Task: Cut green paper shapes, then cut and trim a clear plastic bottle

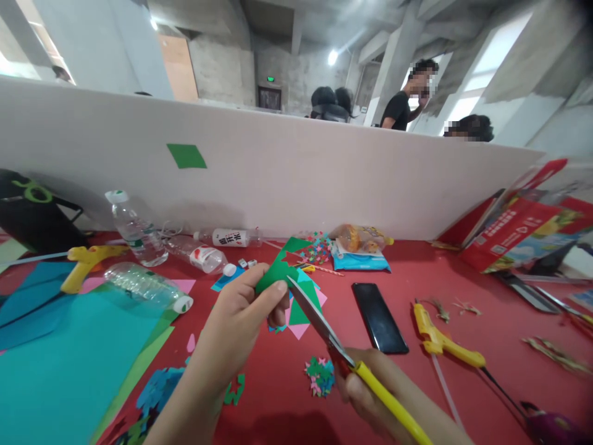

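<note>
My left hand point(243, 309) is closed, pinching a piece of green paper point(278, 271) between thumb and fingers above the table. My right hand point(370, 386) grips scissors point(315, 315) with a yellow handle. Their tips point up and left and reach the edge of the green paper by my left thumb. How far the blades are apart is hard to tell. Beneath the hands lie pink and green paper pieces point(306, 304). A small heap of coloured paper stars point(319, 376) sits left of my right hand, with a cut-out green paper scrap point(234, 389) farther left.
On the red table point(287, 420) are a black phone point(380, 318), a yellow glue gun point(430, 337), another glue gun point(83, 262), several plastic bottles point(139, 232), blue paper sheets point(69, 352) and a snack bag point(361, 259). A white partition point(278, 173) stands behind; people are beyond it.
</note>
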